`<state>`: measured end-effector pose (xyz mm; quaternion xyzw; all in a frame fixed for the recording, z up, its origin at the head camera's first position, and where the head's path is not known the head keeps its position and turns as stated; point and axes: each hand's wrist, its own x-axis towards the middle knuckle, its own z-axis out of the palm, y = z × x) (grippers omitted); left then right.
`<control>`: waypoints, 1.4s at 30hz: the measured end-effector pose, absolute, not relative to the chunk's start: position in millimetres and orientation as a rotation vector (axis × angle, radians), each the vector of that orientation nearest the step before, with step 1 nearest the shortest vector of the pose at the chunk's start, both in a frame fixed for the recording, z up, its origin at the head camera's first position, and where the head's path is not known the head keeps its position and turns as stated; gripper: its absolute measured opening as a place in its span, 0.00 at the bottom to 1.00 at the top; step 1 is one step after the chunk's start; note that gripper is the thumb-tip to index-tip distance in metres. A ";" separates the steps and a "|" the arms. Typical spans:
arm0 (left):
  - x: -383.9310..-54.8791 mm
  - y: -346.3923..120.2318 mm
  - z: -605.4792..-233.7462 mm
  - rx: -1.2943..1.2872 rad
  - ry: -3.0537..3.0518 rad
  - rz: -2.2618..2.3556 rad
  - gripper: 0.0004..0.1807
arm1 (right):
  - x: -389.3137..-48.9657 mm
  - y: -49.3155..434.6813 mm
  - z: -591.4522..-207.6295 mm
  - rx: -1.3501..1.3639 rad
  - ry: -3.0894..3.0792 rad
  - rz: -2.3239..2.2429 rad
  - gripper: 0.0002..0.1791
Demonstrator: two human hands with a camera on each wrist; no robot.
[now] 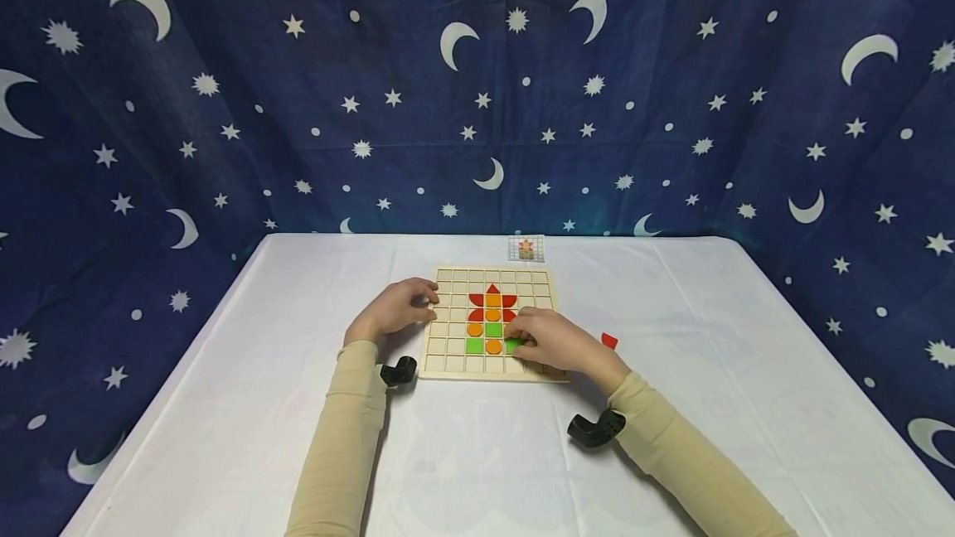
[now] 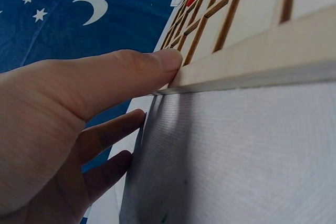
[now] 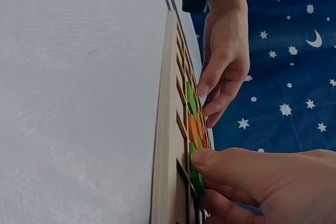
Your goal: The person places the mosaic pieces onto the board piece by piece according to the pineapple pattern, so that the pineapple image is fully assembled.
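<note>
A wooden grid board (image 1: 448,363) lies on the white table and holds flat coloured pieces: red curved pieces and a red triangle (image 1: 492,289), orange pieces and green squares (image 1: 474,346). At its left edge my left hand (image 1: 395,307) touches the frame, the thumb (image 2: 168,60) laid straight on the rim and the other fingers loosely bent beside it. My right hand (image 1: 555,340) is over the right half of the board. Between its thumb and fingers it pinches a green square tile (image 3: 196,174) at the lowest coloured row; whether the tile sits fully in its cell cannot be told.
Right of the board a loose red piece (image 1: 609,341) lies on the tablecloth. Behind the board lies a small card (image 1: 525,249) with a gridded coloured picture. A dark blue curtain (image 1: 418,106) with moons and stars hangs behind the table (image 1: 224,404).
</note>
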<state>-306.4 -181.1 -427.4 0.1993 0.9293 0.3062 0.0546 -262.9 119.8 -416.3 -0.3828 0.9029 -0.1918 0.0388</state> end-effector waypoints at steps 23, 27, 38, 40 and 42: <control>-308.0 -180.3 -426.1 0.585 2.820 0.923 0.16 | -267.5 136.6 -405.8 -1.117 2.787 -0.657 0.12; -307.7 -180.3 -425.9 0.560 2.817 0.930 0.16 | -272.3 158.3 -393.1 -1.004 2.828 -0.675 0.14; -307.5 -180.5 -428.0 0.579 2.821 0.921 0.15 | -277.7 222.4 -381.4 -0.804 2.867 -0.655 0.16; -307.4 -180.4 -428.3 0.580 2.820 0.924 0.15 | -277.3 229.4 -383.4 -0.806 2.852 -0.654 0.15; -307.2 -180.1 -428.2 0.577 2.817 0.928 0.15 | -276.7 234.8 -385.0 -0.786 2.827 -0.656 0.15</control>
